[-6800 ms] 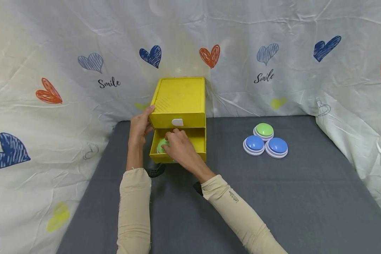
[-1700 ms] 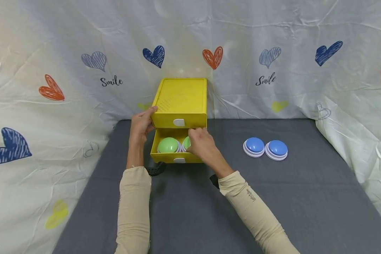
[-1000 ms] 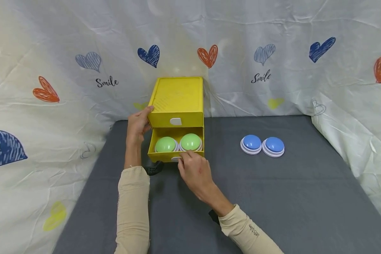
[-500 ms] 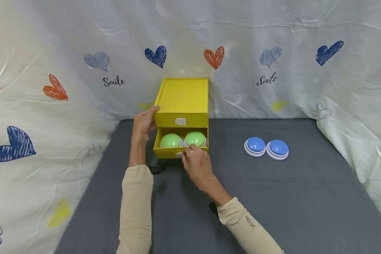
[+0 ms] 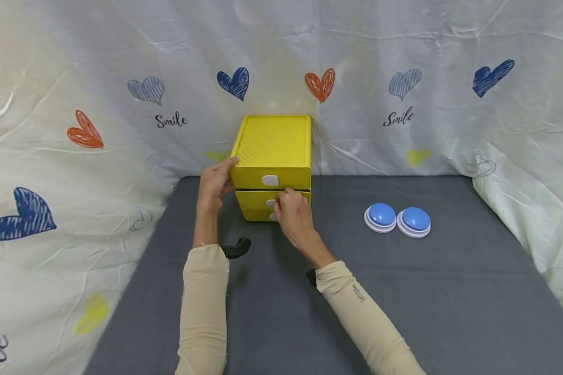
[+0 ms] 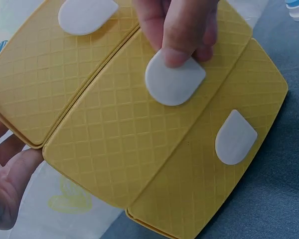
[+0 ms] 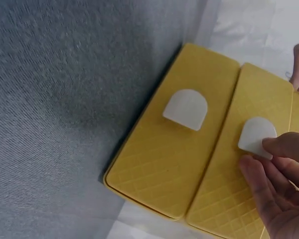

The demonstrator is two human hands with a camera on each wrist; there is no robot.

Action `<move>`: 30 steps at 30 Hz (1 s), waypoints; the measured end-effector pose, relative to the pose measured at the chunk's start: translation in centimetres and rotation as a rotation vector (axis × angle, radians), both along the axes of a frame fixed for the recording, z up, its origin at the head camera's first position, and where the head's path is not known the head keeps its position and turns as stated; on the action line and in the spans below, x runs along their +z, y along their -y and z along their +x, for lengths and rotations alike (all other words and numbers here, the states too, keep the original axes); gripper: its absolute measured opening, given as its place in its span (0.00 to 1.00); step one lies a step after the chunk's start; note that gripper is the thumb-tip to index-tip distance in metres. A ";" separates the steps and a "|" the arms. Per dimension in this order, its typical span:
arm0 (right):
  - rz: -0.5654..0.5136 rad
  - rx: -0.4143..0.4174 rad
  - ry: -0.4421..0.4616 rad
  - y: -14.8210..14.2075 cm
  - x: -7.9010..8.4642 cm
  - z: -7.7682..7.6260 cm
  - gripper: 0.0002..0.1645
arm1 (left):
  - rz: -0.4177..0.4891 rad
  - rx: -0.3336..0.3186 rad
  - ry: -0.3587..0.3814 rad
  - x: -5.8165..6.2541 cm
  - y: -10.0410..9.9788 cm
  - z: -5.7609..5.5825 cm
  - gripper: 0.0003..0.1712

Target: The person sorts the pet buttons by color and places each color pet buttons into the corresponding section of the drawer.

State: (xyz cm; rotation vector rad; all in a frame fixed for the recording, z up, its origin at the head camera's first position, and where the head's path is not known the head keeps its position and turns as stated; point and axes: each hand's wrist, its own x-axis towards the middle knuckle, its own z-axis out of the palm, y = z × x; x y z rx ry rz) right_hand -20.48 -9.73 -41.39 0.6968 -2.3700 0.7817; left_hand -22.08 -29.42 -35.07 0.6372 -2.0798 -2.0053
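Note:
A yellow drawer cabinet (image 5: pixel 277 140) stands against the backdrop, its drawer fronts bearing white tabs. My left hand (image 5: pixel 215 179) grips its upper left front edge, the thumb near the top corner. With thumb and fingers, my right hand (image 5: pixel 294 213) pinches the white tab (image 6: pixel 169 89) on the middle drawer (image 6: pixel 104 129). That drawer front sits in line with the cabinet in both wrist views. Above it is the top drawer (image 6: pixel 35 74), closed; below is the bottom drawer (image 7: pixel 154 164), also closed. The inside of the middle drawer is hidden.
Two blue push buttons, a left button (image 5: pixel 382 214) and a right button (image 5: pixel 416 219), rest side by side on the dark grey cloth (image 5: pixel 356 291) right of the cabinet. A white backdrop (image 5: pixel 356 62) with printed hearts rises behind and at both sides.
The second green button went from the right-side group into the middle drawer. My right hand then took the tab and pushed the drawer in, hiding both green buttons. The left hand kept its hold.

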 end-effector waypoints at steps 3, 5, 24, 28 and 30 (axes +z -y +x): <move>-0.019 -0.024 -0.001 0.0 -0.1 -0.5 0.05 | -0.007 -0.007 -0.002 0.1 -0.3 0.0 0.33; -0.033 -0.030 0.003 0.0 -0.1 -0.6 0.05 | -0.008 -0.011 -0.006 0.2 -0.5 0.0 0.33; -0.037 0.068 0.326 0.1 -4.0 -0.3 0.08 | 0.002 0.014 -0.045 -0.3 -0.1 0.2 0.26; -0.001 0.092 0.295 0.0 -3.7 0.7 0.15 | 0.000 0.017 -0.039 -0.5 0.1 0.2 0.28; 0.021 0.092 0.266 -0.2 -3.3 1.7 0.17 | 0.006 0.015 -0.035 -0.3 0.3 0.2 0.29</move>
